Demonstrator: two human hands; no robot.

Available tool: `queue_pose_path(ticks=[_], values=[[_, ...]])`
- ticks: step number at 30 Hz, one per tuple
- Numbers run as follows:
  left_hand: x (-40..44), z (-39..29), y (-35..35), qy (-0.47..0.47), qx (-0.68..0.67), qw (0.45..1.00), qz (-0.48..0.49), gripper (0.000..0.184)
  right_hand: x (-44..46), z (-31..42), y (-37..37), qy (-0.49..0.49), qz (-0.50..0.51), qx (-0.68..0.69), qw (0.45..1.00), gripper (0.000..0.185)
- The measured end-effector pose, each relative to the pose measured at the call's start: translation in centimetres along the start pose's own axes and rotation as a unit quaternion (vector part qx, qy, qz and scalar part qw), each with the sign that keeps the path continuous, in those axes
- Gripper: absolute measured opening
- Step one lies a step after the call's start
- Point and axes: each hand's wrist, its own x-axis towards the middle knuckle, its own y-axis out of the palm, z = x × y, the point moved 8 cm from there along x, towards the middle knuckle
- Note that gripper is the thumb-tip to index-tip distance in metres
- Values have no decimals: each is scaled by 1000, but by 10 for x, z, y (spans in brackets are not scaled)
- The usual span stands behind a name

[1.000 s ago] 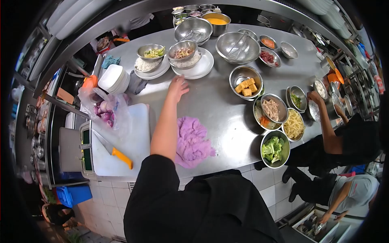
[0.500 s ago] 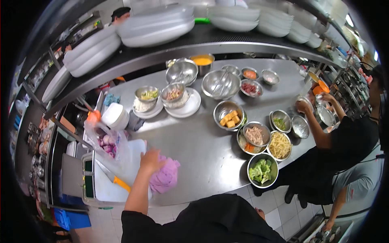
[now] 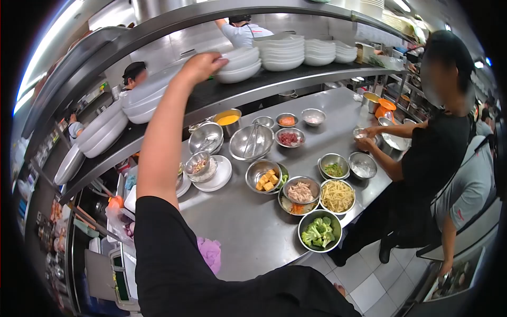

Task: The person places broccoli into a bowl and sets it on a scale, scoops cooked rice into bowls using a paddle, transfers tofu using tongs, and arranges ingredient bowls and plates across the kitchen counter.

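My left hand is raised to the shelf, its fingers curled on the rim of the top white bowl in a short stack. More stacks of white bowls stand to the right of it. Large white dishes are piled to the left, partly behind my forearm. Of my right hand only a small bit shows beside my black clothing; its fingers are hidden. A pink cloth lies on the steel table, partly covered by my left sleeve.
Metal bowls hold broccoli, noodles, shredded meat and yellow cubes. An empty-looking bowl with a whisk sits further back. A co-worker handles a small bowl at the right. The shelf edge crosses above the table.
My left hand has left the pink cloth, rising to the shelf and taking hold of a white bowl's rim. The view has tilted up and turned right.
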Motion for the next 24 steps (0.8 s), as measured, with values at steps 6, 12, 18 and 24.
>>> queue_pose_path(ticks=[6,12,18,24], values=[[21,23,-4,19,-41,999,18,43,32,-197,-5,167,-28,-162,972,48],[17,-5,-23,46,58,997,35,39,11,-135,-47,148,-13,-24,989,47],[-6,-26,-46,100,23,991,-81,42,3,-43,-49,117,17,64,991,45],[-164,-76,-91,-10,-123,986,-111,32,9,-27,-28,62,78,-15,995,43]])
